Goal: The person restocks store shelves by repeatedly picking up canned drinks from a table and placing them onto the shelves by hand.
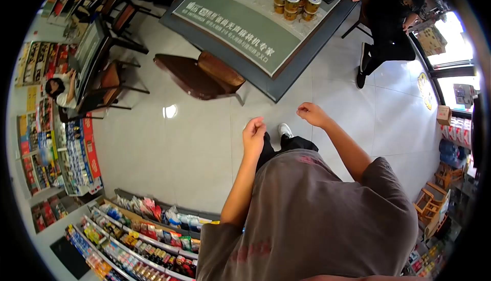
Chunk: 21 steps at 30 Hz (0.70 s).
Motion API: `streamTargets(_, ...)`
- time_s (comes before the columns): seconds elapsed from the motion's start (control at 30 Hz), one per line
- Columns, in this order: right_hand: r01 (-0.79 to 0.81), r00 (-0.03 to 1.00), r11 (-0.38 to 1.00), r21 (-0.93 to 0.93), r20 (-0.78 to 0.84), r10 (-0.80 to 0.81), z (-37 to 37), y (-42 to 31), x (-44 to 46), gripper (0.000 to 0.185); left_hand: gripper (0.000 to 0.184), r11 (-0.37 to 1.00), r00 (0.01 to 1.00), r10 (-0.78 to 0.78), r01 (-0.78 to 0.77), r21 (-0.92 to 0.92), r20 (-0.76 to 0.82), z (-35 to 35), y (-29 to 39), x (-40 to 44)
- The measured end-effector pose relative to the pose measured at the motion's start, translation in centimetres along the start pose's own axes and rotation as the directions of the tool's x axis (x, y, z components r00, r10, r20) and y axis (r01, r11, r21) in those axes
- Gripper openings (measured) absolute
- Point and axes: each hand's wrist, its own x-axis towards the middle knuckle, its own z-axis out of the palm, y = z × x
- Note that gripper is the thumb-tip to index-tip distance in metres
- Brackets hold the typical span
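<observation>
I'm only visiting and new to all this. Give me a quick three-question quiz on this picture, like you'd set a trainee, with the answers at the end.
1. True or false: the gold cans stand on the table.
2. Fill in the blank: a brown ____ stands by the side of the table nearer the camera wearer.
3. Where are the wearer's left hand and right hand? A. Both on the cans. B. Both in pockets. C. Both apart from the table, in front of the body.

Key: 1. True. 2. Chair. 3. C.

A grey-brown, red-marked T-shirt [319, 219] tops black trousers [302, 143].
</observation>
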Motion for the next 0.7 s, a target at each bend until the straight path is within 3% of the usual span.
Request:
streamTargets(0.1,-0.123,0.992,0.986,0.116,-0.009,0.125,-1.5,-2.1,3.6,0.038,0.035,0.997,0.991,0.042,-0.033,-0.071,0.127,2.4,-0.1,7.5)
streamTargets(0.2,-0.135,0.982,0.955,0.263,-0.091,0.164,-3.9,-5.4,5.7,0.051,0.045,0.997,0.941,-0.050,0.066,-0.036,0.335,5.4,1.4,14.9)
streamTargets(0.3,-0.237,0.931,0.788,0.568,-0.098,0.351,-8.9,-6.8,8.7,0.069,0.051,0.998,0.890,-0.065,0.065,0.015,0.452,10.9,3.8,21.2)
streamTargets(0.33,-0.187,0.924,0.766,0.615,-0.156,0.350,-10.9,-6.8,9.9,0.080,0.063,0.997,0.858,-0.079,0.058,0.059,0.507,12.7,4.8,23.3)
streamTargets(0.37,-0.120,0.913,0.718,0.686,-0.208,0.351,-13.3,-6.5,11.4,0.089,0.067,0.992,0.860,-0.123,0.109,0.056,0.495,14.8,6.5,25.0)
streamTargets(0.43,-0.001,0.900,0.665,0.747,-0.289,0.327,-18.2,-7.7,14.0,0.091,0.076,0.977,0.865,-0.203,0.213,0.031,0.459,18.9,9.4,27.9)
streamTargets(0.53,0.069,0.894,0.684,0.726,-0.350,0.281,-25.4,-9.0,20.0,0.097,0.090,0.942,0.887,-0.259,0.319,-0.102,0.383,25.0,8.6,34.7)
streamTargets(0.63,0.033,0.916,0.657,0.753,-0.285,0.281,-31.1,-9.4,27.1,0.098,0.100,0.933,0.913,-0.271,0.328,-0.150,0.305,29.7,7.2,40.7)
streamTargets(0.7,-0.056,0.967,0.664,0.746,-0.126,0.222,-33.4,-7.9,31.4,0.099,0.097,0.939,0.936,-0.231,0.286,-0.191,0.266,31.7,6.8,42.5)
